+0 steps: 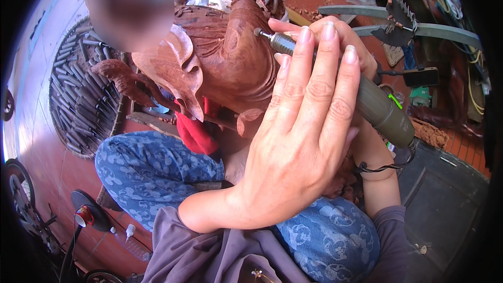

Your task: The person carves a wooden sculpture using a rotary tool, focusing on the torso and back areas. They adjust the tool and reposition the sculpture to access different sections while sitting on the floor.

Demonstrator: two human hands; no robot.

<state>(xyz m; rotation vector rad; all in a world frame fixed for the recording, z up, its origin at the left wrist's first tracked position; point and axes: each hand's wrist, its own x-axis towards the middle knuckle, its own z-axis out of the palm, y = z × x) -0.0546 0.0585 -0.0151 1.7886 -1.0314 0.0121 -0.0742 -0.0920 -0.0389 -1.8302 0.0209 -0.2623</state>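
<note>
Red tiled floor (63,173) lies all around the seated person, with wood dust and chips scattered on it at the top. On the person's lap, above the knees in blue patterned trousers (152,170), rests a reddish-brown wooden carving (220,47) with folded, leaf-like shapes and fine grooves. Its surface already shows many cut ridges and rounded forms, so I judge the shaping is far along; what remains seems to be detail work on the upper part, where the tool tip touches now.

The right hand (346,36) is closed around a grey-green rotary carving tool (367,99), and the small burr at its end meets the wood. The left hand (298,126) is open, fingers straight and together, laid flat over the tool and the right hand; it grips nothing.

A red cloth (195,133) hangs under the carving. At the left stands a round basket of dark chisels (78,94). A black cable goes from the tool toward the right.
</note>
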